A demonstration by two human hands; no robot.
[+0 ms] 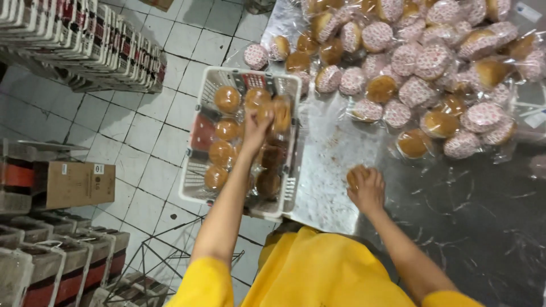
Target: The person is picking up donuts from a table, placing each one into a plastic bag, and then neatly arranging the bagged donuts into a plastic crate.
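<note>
A white plastic basket (194, 170) stands beside the metal table, partly filled with wrapped golden buns (227, 99). My left hand (257, 126) reaches into the basket and closes on a wrapped bun (278, 113) near its far side. On the table surface my right hand (367, 187) grips another wrapped bun (355, 173). A large heap of wrapped buns in patterned paper cups (421, 62) covers the far part of the table (330, 148).
Stacked white crates (85, 45) stand at the upper left on the tiled floor (148, 142). A cardboard box (77, 183) and stacked trays (51, 261) sit at the lower left. A wire frame (153, 264) lies below the basket.
</note>
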